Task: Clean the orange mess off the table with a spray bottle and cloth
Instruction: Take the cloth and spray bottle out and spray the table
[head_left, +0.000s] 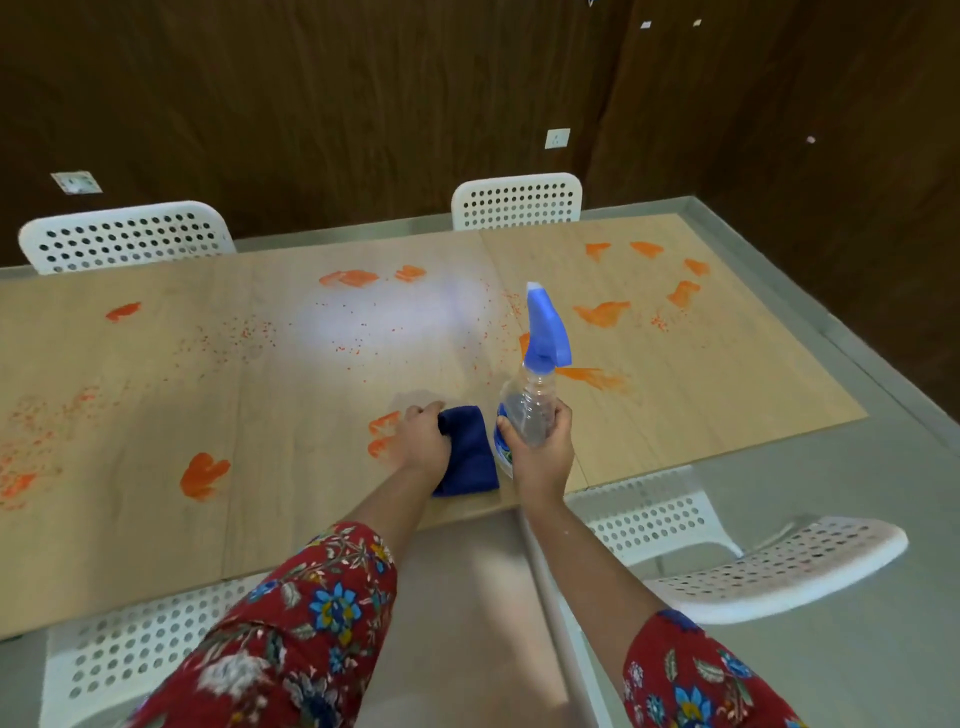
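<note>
A light wooden table (291, 467) carries orange smears and speckles all over, among them a big smear (202, 475) at the near left and a cluster of smears (602, 314) at the far right. My left hand (423, 436) grips a folded dark blue cloth (467, 452) resting on the table near its front edge, beside two orange smears (383, 431). My right hand (540, 452) holds a clear spray bottle (530, 405) upright by its body, its blue trigger head (545, 327) pointing away from me. A pale glare patch lies mid-table.
White perforated chairs stand around the table: two at the far side (124, 236) (517, 200), one at the near left (140, 654) and one at the near right (769, 566). Dark wood panelling forms the back wall. The floor is grey.
</note>
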